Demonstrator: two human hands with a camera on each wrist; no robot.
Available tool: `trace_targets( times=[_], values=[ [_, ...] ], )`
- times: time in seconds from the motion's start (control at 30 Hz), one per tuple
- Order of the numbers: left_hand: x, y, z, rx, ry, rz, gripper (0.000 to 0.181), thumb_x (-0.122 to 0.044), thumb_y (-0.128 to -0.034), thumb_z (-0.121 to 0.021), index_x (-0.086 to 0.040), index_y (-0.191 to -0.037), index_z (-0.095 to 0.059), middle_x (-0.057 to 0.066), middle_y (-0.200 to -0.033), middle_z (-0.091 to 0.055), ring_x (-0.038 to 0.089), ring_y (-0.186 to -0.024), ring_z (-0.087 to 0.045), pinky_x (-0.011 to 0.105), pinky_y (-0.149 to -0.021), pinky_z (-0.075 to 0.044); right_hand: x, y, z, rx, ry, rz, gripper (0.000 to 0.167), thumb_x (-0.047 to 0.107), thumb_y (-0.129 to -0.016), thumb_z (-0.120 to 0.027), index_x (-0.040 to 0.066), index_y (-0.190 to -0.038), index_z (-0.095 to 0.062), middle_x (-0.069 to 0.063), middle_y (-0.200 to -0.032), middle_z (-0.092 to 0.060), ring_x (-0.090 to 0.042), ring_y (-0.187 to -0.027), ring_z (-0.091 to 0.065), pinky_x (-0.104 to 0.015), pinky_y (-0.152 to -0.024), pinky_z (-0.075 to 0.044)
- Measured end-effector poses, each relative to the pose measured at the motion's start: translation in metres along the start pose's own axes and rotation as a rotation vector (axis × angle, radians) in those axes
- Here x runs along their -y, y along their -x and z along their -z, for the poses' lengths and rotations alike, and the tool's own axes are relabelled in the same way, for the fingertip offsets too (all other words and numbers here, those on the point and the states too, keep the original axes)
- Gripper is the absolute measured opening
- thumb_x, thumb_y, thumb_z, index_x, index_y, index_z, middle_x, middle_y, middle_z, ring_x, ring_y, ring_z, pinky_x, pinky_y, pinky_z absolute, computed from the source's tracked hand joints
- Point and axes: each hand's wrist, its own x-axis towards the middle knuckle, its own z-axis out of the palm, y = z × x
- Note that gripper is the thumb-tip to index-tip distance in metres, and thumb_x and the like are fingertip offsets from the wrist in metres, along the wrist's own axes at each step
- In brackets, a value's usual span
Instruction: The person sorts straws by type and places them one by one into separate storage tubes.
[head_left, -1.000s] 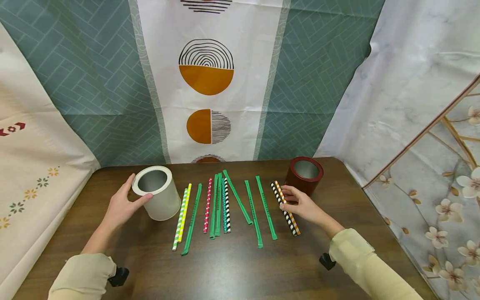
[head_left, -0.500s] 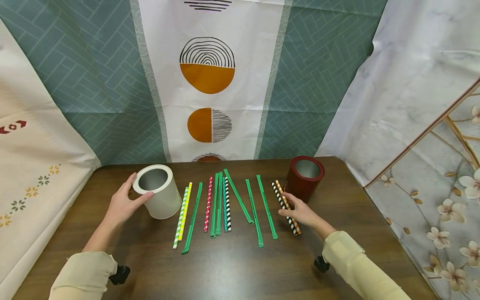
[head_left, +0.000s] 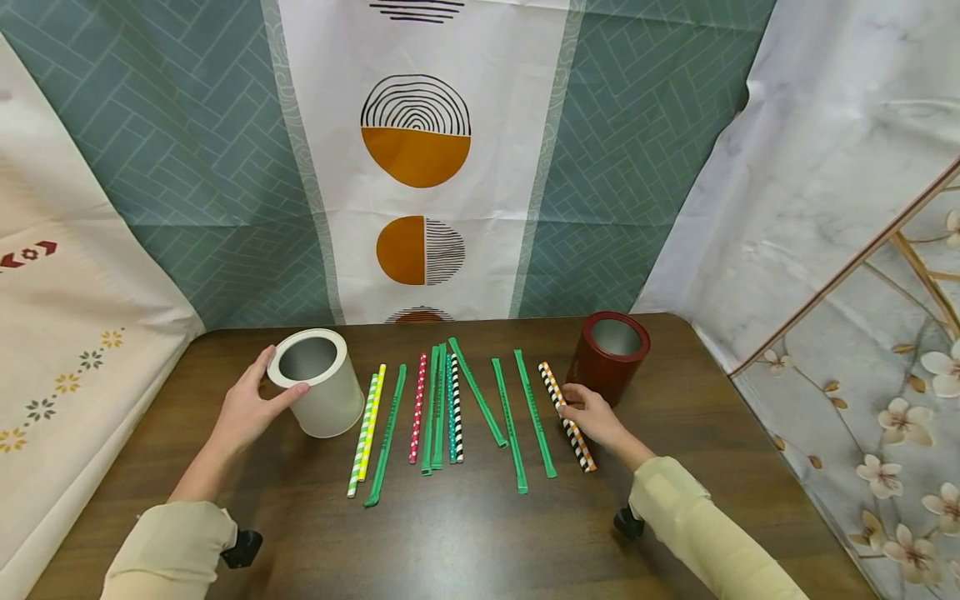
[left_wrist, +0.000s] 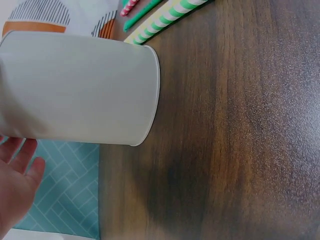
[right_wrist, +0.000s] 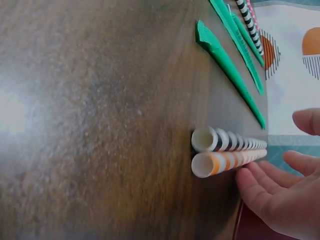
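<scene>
In the head view, my left hand point(head_left: 242, 412) spans the side of a white can point(head_left: 328, 400), thumb across its front near the rim and fingers at its far left. The left wrist view shows these fingers extended along the can's wall point(left_wrist: 85, 90). My right hand point(head_left: 596, 414) is at two paper straws, one black-and-white striped point(head_left: 567, 421) and one orange-and-white striped point(right_wrist: 220, 162). In the right wrist view its fingers touch or nearly touch the orange straw's side, while the thumb stands apart. The straws lie side by side, and the head view shows the orange one mostly hidden.
A dark red can point(head_left: 606, 367) stands just behind my right hand. Several green wrapped straws point(head_left: 535, 417) lie between the cans, among red dotted point(head_left: 417, 408), teal and black-striped ones. Green-striped point(head_left: 362, 437) and yellow point(head_left: 372, 425) straws lie beside the white can. Cloth hangs behind the wooden table point(head_left: 450, 542).
My right hand has moved left and closer to the straws. The orange straw has come up against the black one, and both have shifted slightly left. The left hand stays at the white can.
</scene>
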Motion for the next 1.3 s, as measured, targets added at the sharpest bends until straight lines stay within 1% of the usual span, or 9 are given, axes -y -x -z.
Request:
trace_targets(
  times=[0.13,0.23,0.4,0.5,0.77,0.87,1.03,1.2,1.3],
  values=[
    [0.001,0.000,-0.001,0.000,0.002,0.002,0.086,-0.039,-0.0799,-0.061,-0.009,-0.143,-0.011,0.024,-0.143,-0.020,0.047,-0.120,-0.031,0.061,-0.089,-0.029,-0.001,-0.004,-0.004,-0.034,-0.032,-0.019,0.043,0.011,-0.088,-0.051,-0.004,-0.127,-0.041,-0.025,-0.119,-0.049,-0.034,-0.104,-0.052,-0.037,-0.076,-0.049],
    [0.001,0.000,-0.002,0.000,0.008,0.002,0.086,-0.039,-0.0799,-0.061,-0.009,-0.143,-0.010,0.024,-0.143,-0.020,0.046,-0.120,-0.031,0.061,-0.088,-0.029,-0.001,-0.008,-0.007,-0.048,-0.059,-0.039,0.039,0.008,-0.088,-0.051,-0.003,-0.125,-0.044,-0.023,-0.113,-0.052,-0.029,-0.094,-0.056,-0.033,-0.066,-0.050],
    [0.002,0.000,-0.002,-0.003,0.018,0.000,0.086,-0.039,-0.0800,-0.061,-0.009,-0.143,-0.010,0.024,-0.143,-0.021,0.045,-0.118,-0.033,0.060,-0.087,-0.030,-0.002,-0.017,-0.016,-0.046,-0.050,-0.055,0.035,0.006,-0.086,-0.052,-0.001,-0.121,-0.049,-0.017,-0.100,-0.055,-0.019,-0.077,-0.057,-0.031,-0.060,-0.050],
    [0.003,0.000,-0.002,-0.005,0.019,0.000,0.086,-0.038,-0.0799,-0.061,-0.010,-0.143,-0.010,0.024,-0.143,-0.021,0.045,-0.117,-0.033,0.059,-0.087,-0.030,-0.001,-0.023,-0.021,-0.042,-0.017,-0.059,0.034,0.005,-0.085,-0.053,-0.001,-0.119,-0.050,-0.013,-0.093,-0.055,-0.016,-0.069,-0.055,-0.029,-0.056,-0.049],
    [0.004,0.000,-0.002,-0.006,0.024,0.007,0.086,-0.039,-0.0797,-0.061,-0.010,-0.143,-0.011,0.023,-0.143,-0.021,0.045,-0.118,-0.032,0.059,-0.087,-0.030,0.001,-0.036,-0.027,-0.020,0.163,-0.055,0.032,0.006,-0.082,-0.058,0.000,-0.114,-0.054,-0.006,-0.069,-0.053,-0.013,-0.047,-0.049,-0.025,-0.045,-0.044],
    [0.004,0.000,-0.002,-0.005,0.022,0.009,0.086,-0.039,-0.0797,-0.061,-0.010,-0.143,-0.011,0.023,-0.143,-0.020,0.045,-0.118,-0.032,0.059,-0.088,-0.030,0.004,-0.039,-0.027,-0.004,0.214,-0.059,0.034,0.008,-0.081,-0.060,0.000,-0.114,-0.054,-0.006,-0.065,-0.053,-0.014,-0.044,-0.047,-0.026,-0.044,-0.043],
    [0.002,0.000,-0.001,-0.001,0.023,0.012,0.086,-0.038,-0.0799,-0.061,-0.010,-0.143,-0.011,0.023,-0.143,-0.021,0.044,-0.118,-0.033,0.058,-0.088,-0.031,0.008,-0.040,-0.029,0.000,0.272,-0.070,0.036,0.010,-0.081,-0.061,0.000,-0.115,-0.053,-0.006,-0.065,-0.055,-0.013,-0.044,-0.048,-0.025,-0.045,-0.043],
    [0.000,0.002,0.000,-0.002,0.028,0.011,0.085,-0.037,-0.0797,-0.062,-0.010,-0.143,-0.011,0.024,-0.142,-0.021,0.044,-0.118,-0.033,0.057,-0.089,-0.031,0.009,-0.041,-0.029,-0.006,0.280,-0.083,0.036,0.011,-0.081,-0.061,0.001,-0.115,-0.053,-0.006,-0.067,-0.056,-0.013,-0.046,-0.049,-0.026,-0.047,-0.043],
    [-0.002,0.002,0.000,-0.003,0.030,0.011,0.085,-0.037,-0.0796,-0.062,-0.011,-0.143,-0.011,0.024,-0.142,-0.022,0.044,-0.118,-0.033,0.057,-0.089,-0.031,0.010,-0.041,-0.028,-0.012,0.256,-0.088,0.035,0.009,-0.080,-0.061,0.000,-0.113,-0.054,-0.006,-0.067,-0.057,-0.014,-0.047,-0.049,-0.026,-0.046,-0.043]
  ],
)
